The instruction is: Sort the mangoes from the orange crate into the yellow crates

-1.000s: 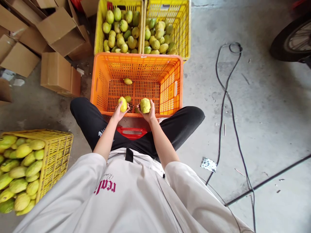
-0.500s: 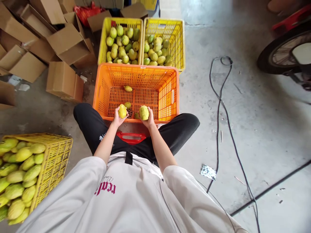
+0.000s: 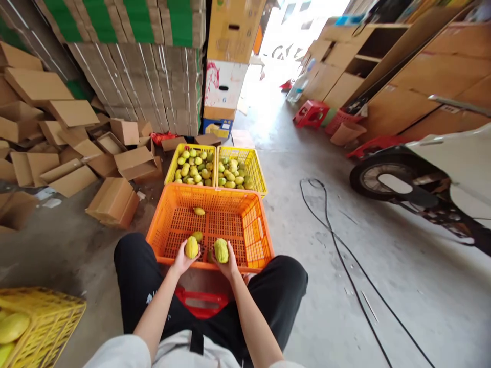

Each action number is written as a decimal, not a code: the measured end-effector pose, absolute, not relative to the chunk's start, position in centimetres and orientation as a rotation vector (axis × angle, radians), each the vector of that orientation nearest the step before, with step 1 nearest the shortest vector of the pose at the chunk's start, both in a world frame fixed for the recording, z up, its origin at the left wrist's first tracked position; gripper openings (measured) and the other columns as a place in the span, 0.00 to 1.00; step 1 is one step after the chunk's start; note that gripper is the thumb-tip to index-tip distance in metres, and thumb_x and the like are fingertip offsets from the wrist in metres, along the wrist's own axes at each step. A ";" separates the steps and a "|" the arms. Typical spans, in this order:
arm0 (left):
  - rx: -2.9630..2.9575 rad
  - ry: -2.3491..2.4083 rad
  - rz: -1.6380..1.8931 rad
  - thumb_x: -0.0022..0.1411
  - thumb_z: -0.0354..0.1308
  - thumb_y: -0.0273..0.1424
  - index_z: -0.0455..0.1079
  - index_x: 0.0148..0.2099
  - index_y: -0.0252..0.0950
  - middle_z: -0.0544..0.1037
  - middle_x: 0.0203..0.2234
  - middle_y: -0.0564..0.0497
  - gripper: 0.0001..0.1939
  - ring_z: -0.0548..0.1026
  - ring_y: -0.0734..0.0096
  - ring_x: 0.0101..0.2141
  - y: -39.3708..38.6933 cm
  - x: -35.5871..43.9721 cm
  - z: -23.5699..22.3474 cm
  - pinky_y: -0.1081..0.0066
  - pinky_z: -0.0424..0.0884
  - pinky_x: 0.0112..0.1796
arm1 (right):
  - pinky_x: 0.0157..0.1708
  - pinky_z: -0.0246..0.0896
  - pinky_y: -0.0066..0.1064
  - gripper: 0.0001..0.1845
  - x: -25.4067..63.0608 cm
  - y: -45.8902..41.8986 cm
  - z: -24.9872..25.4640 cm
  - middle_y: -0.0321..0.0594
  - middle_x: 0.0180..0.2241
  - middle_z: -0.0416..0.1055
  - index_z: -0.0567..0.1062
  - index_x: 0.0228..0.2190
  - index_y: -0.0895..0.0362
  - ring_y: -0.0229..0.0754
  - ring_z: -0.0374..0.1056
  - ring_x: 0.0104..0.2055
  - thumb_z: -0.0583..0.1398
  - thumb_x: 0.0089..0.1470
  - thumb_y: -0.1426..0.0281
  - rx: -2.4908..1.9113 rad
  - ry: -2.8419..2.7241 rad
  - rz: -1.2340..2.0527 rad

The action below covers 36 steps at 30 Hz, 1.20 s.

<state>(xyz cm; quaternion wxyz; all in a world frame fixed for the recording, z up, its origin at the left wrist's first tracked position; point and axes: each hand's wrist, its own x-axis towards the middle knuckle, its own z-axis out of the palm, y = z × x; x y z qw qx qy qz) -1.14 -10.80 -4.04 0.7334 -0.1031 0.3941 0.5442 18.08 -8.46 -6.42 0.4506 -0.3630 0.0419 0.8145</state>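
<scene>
My left hand (image 3: 184, 258) is closed around a smooth yellow, papaya-like fruit (image 3: 192, 247), held upright over the near rim of the orange crate (image 3: 153, 225). Beside it, my right hand (image 3: 229, 263) grips a greener, ridged fruit (image 3: 221, 251) of similar size. A small gap separates the two. Inside the orange crate lie a yellowish fruit (image 3: 199, 211) towards the far side and a darker one (image 3: 197, 236) just behind my left hand. Another fruit (image 3: 210, 255) is partly hidden between my hands.
Beyond the orange crate, a yellow crate (image 3: 171, 166) and a second yellow crate (image 3: 262, 174) hold many fruits. Another yellow crate (image 3: 57, 317) stands at lower left. Cardboard boxes (image 3: 113, 202) lie to the left. A black cable (image 3: 333, 235) and a motorbike (image 3: 414, 189) are on the right.
My view has tilted up, bringing in the stacked boxes and doorway behind the crates. Both hands keep hold of the same fruits over the near rim.
</scene>
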 end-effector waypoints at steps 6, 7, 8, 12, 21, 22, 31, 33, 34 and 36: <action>-0.094 0.917 1.267 0.65 0.58 0.28 0.72 0.42 0.33 0.78 0.31 0.45 0.04 0.77 0.70 0.30 -11.2 -1.0 -5.1 0.68 0.77 0.35 | 0.36 0.68 0.32 0.24 18.2 -8.5 -7.3 0.45 0.38 0.80 0.79 0.39 0.59 0.43 0.76 0.39 0.71 0.45 0.56 -0.885 0.025 2.043; -0.078 0.922 1.266 0.64 0.59 0.27 0.72 0.40 0.33 0.78 0.31 0.45 0.03 0.77 0.70 0.30 -11.2 -0.9 -5.2 0.69 0.77 0.35 | 0.36 0.67 0.31 0.24 18.1 -8.5 -7.1 0.45 0.38 0.80 0.79 0.39 0.59 0.42 0.75 0.38 0.71 0.44 0.57 -0.888 0.017 2.035; -0.065 0.925 1.262 0.63 0.60 0.26 0.72 0.39 0.32 0.78 0.31 0.44 0.02 0.77 0.70 0.30 -11.2 -0.9 -5.1 0.69 0.77 0.35 | 0.35 0.67 0.31 0.24 18.1 -8.5 -7.0 0.45 0.37 0.80 0.79 0.38 0.59 0.42 0.75 0.38 0.72 0.43 0.57 -0.892 0.009 2.028; -0.123 0.990 1.245 0.63 0.58 0.25 0.73 0.39 0.33 0.77 0.32 0.45 0.03 0.77 0.69 0.31 -11.0 -0.7 -4.8 0.68 0.77 0.35 | 0.34 0.66 0.31 0.23 17.9 -8.6 -6.5 0.44 0.37 0.80 0.79 0.38 0.58 0.42 0.75 0.36 0.72 0.41 0.58 -0.933 -0.005 2.003; -0.175 0.905 1.218 0.67 0.52 0.34 0.72 0.50 0.31 0.77 0.28 0.45 0.15 0.76 0.68 0.26 -10.8 -0.5 -4.4 0.69 0.75 0.31 | 0.38 0.70 0.33 0.20 18.0 -8.3 -6.4 0.43 0.34 0.80 0.80 0.35 0.58 0.42 0.75 0.34 0.71 0.44 0.57 -0.911 -0.014 2.004; -0.181 0.911 1.211 0.67 0.52 0.33 0.71 0.52 0.31 0.77 0.28 0.44 0.16 0.77 0.66 0.27 -10.8 -0.5 -4.3 0.68 0.75 0.32 | 0.38 0.70 0.34 0.20 18.0 -8.3 -6.4 0.43 0.34 0.80 0.80 0.35 0.57 0.43 0.76 0.35 0.70 0.45 0.56 -0.908 -0.012 2.006; -0.202 0.919 1.219 0.68 0.51 0.33 0.71 0.52 0.32 0.77 0.29 0.45 0.15 0.78 0.66 0.29 -10.8 -0.5 -4.1 0.66 0.76 0.35 | 0.33 0.67 0.30 0.23 17.7 -8.6 -6.8 0.39 0.34 0.79 0.80 0.38 0.55 0.40 0.74 0.32 0.72 0.42 0.57 -0.929 -0.126 1.968; -0.192 0.921 1.255 0.66 0.56 0.32 0.71 0.50 0.34 0.77 0.30 0.46 0.12 0.77 0.68 0.29 -10.9 -0.4 -4.3 0.66 0.76 0.36 | 0.31 0.66 0.29 0.23 17.6 -8.6 -6.7 0.37 0.32 0.79 0.79 0.38 0.55 0.39 0.73 0.31 0.73 0.40 0.59 -0.932 -0.138 1.954; -0.181 0.925 1.273 0.65 0.58 0.30 0.71 0.48 0.35 0.77 0.30 0.47 0.10 0.77 0.69 0.29 -10.9 -0.4 -4.5 0.66 0.76 0.36 | 0.30 0.66 0.28 0.22 17.6 -8.6 -6.6 0.37 0.32 0.79 0.79 0.37 0.55 0.38 0.73 0.30 0.74 0.39 0.60 -0.934 -0.130 1.946; -0.159 0.943 1.287 0.63 0.59 0.26 0.71 0.46 0.35 0.77 0.30 0.48 0.08 0.77 0.70 0.29 -11.1 -0.5 -4.7 0.67 0.77 0.36 | 0.30 0.66 0.28 0.21 17.5 -8.5 -6.3 0.36 0.31 0.79 0.79 0.36 0.54 0.38 0.73 0.31 0.74 0.38 0.61 -0.933 -0.100 1.939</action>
